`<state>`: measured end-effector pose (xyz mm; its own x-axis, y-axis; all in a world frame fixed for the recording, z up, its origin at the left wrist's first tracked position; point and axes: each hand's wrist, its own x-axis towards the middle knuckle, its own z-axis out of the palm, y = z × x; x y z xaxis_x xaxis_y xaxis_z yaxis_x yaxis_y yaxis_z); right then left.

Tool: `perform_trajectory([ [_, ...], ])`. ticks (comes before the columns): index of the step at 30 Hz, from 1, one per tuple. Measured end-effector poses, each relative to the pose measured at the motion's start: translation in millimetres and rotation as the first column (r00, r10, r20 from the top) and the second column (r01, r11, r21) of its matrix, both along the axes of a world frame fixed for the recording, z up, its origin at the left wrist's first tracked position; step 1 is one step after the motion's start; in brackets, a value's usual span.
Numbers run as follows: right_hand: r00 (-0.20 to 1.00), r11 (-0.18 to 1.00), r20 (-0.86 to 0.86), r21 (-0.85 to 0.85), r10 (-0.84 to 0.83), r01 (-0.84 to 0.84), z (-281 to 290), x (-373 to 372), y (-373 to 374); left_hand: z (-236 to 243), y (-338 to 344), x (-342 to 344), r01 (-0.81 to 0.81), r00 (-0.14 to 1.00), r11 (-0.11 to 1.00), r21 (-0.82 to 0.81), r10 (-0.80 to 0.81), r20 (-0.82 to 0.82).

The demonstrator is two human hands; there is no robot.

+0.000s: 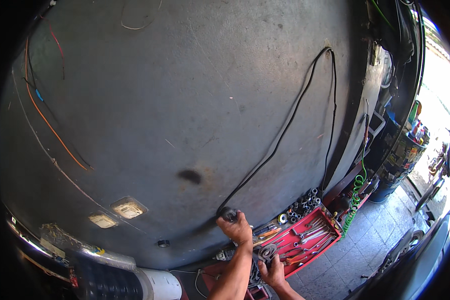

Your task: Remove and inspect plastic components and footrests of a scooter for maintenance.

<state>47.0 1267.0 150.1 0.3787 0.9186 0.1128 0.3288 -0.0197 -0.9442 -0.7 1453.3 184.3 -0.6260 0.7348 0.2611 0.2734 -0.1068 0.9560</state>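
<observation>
My left hand (236,229) is raised against the grey wall, its fingers closed around a dark rounded piece (228,214). A black cable (280,142) runs down the wall to that piece, whose exact kind I cannot make out. Lower and to the right, my right hand (273,271) grips a round grey metal part (267,252) with a ring-like centre. It is held over the left end of a red tool tray (288,271). Wrenches (315,234) and other hand tools lie in the tray. My palm and fingers hide some of both held things.
Several sockets (305,205) stand along the wall behind the tray. A coiled green hose (355,200) hangs at its right end. Two wall outlets (129,207) and a white cylinder (160,284) are to the left. Tiled floor (355,240) and a sticker-covered drum (397,160) lie right.
</observation>
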Motion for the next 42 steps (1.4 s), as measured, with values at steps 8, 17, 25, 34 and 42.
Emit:
perform_trajectory([
  [8, 1.0, 0.986, 0.028, 0.165, -0.014, 0.009, 19, 17, 22, 10, -28, -41, 0.34, 0.92, 0.94, 0.021, -0.328, -0.214],
  [17, 0.969, 0.979, 0.199, 0.113, 0.146, -0.171, 19, -7, 97, 13, -58, -104, 0.395, 0.918, 0.917, 0.059, -0.391, -0.068],
  [25, 0.959, 0.975, 0.237, 0.12, 0.156, -0.188, 12, -28, 116, -19, -127, -186, 0.336, 0.928, 0.934, -0.118, -0.35, -0.125],
  [34, 0.981, 0.991, 0.154, -0.075, 0.122, -0.112, 11, -38, 142, -87, -235, -229, 0.304, 0.936, 0.792, -0.529, -0.352, 0.012],
  [42, 0.962, 0.992, 0.268, 0.127, -0.05, 0.016, 3, -44, 163, -56, -239, -191, 0.416, 0.839, 0.729, -0.543, -0.539, -0.082],
])
